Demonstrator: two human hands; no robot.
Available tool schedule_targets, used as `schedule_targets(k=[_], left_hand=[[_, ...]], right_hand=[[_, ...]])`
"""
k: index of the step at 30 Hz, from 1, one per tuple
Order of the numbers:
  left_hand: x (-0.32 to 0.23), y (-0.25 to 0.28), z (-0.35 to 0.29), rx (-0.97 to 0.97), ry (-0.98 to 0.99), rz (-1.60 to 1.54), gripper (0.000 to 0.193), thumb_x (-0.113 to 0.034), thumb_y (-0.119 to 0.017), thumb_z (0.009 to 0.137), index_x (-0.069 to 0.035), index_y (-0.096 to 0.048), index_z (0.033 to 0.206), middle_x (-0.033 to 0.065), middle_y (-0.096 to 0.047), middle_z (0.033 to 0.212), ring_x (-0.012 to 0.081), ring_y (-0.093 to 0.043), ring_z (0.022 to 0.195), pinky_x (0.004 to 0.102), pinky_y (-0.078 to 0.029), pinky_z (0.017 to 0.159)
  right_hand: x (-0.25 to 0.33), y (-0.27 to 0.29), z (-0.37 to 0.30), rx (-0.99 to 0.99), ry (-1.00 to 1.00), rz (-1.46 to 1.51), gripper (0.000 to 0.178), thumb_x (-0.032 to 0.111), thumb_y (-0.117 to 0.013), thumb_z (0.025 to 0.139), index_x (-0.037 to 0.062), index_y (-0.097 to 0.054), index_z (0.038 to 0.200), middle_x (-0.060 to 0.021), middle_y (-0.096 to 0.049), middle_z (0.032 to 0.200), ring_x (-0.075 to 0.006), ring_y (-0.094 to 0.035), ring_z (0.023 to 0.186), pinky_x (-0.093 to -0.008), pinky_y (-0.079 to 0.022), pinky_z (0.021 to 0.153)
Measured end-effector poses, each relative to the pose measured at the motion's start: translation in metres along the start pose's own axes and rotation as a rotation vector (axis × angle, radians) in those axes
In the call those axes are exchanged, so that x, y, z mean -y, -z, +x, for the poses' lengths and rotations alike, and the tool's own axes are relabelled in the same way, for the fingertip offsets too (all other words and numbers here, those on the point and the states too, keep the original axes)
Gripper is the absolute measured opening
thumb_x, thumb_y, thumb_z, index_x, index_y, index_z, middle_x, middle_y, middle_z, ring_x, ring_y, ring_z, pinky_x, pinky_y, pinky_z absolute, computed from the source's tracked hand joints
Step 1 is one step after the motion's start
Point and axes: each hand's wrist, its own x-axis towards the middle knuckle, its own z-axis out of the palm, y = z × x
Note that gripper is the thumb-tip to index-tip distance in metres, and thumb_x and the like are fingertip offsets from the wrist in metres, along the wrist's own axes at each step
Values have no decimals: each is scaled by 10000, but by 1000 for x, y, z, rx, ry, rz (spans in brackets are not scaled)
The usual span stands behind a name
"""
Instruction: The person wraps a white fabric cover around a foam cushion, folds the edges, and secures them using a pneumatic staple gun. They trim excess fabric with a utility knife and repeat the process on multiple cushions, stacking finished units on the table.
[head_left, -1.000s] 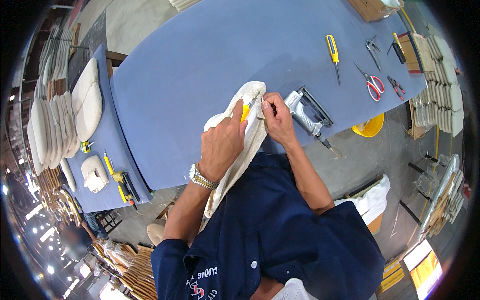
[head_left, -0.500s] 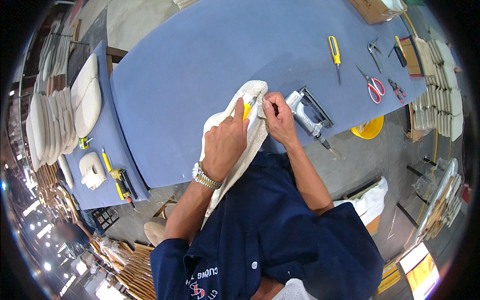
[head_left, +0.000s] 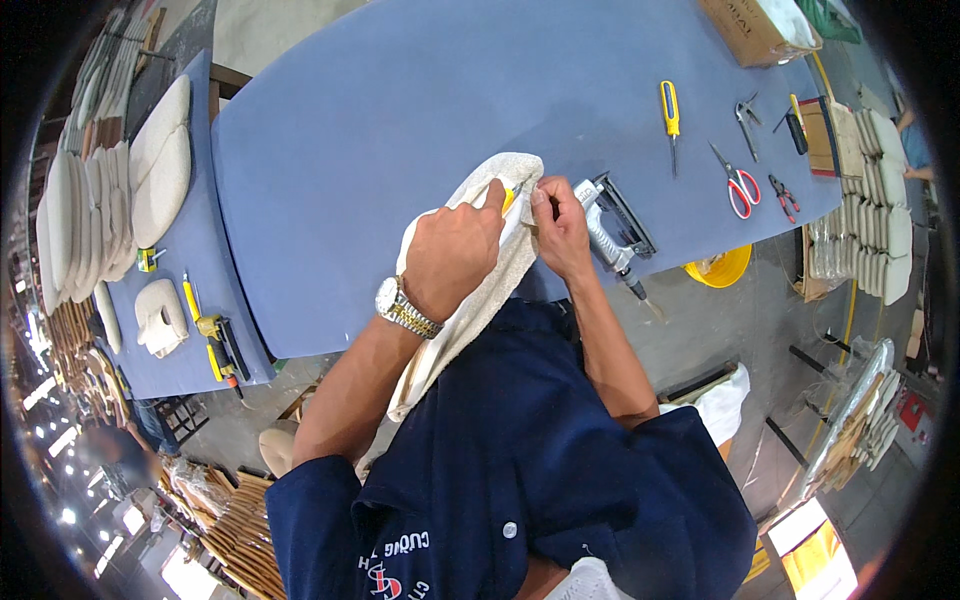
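Note:
A long cream fabric-covered cushion (head_left: 512, 254) leans from my lap onto the blue work table. My left hand (head_left: 455, 250), with a watch on its wrist, is closed round a yellow-handled tool (head_left: 509, 200). Its index finger is stretched along the tool, and the tip points at the fabric near the cushion's far end. What kind of tool it is, my hand hides. My right hand (head_left: 563, 228) pinches the fabric edge at that same end, thumb against fingers. Just right of it lies a silver staple gun (head_left: 610, 228) with a hose.
On the table's right are a yellow screwdriver (head_left: 670, 115), red-handled scissors (head_left: 738, 185), pliers (head_left: 784, 198) and a cardboard box (head_left: 755, 35). A yellow bucket (head_left: 725, 268) stands below the edge. A left side table holds cushions (head_left: 162, 165) and another staple gun (head_left: 222, 345).
My left hand has shifted slightly up and right along the cushion with the yellow-handled tool, its wrist turned. My right hand keeps its pinch on the fabric. The whole view has tilted a little.

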Motion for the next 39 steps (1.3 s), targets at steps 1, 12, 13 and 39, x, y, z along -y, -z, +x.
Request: schedule_targets(k=[1, 12, 13, 39], left_hand=[[2, 0, -1, 6, -5, -14, 447, -289, -568, 1014, -53, -511, 1390, 180, -693, 716, 381, -694, 654, 508, -544, 564], [-8, -18, -35, -72, 86, -173, 552, -275, -588, 1009, -99, -438, 1510, 173, -703, 732, 391, -692, 667, 500, -532, 572], [-12, -21, -39, -59, 134, -180, 571, -273, -590, 1009, -104, -422, 1528, 171, -706, 741, 389, -694, 673, 495, -531, 572], [-17, -22, -36, -88, 218, -311, 565, -306, -579, 1022, -129, -435, 1539, 204, -719, 831, 418, -701, 718, 513, -539, 617]], right_hand=[[0, 1, 0, 9, -10, -9, 150, 134, -564, 1036, 10, -556, 952, -76, -543, 880, -168, -506, 804, -321, -447, 747], [-6, 8, -8, 51, -139, 159, 164, 164, -543, 1074, 45, -540, 962, 20, -490, 869, -74, -414, 793, -236, -397, 718], [-2, 7, -9, 56, -62, 83, 159, 160, -540, 1073, 37, -544, 973, 4, -516, 898, -79, -439, 818, -244, -412, 738], [14, 22, -10, -51, 90, -47, 61, 34, -738, 921, 8, -703, 963, -78, -685, 1006, -131, -640, 890, -258, -509, 758]])
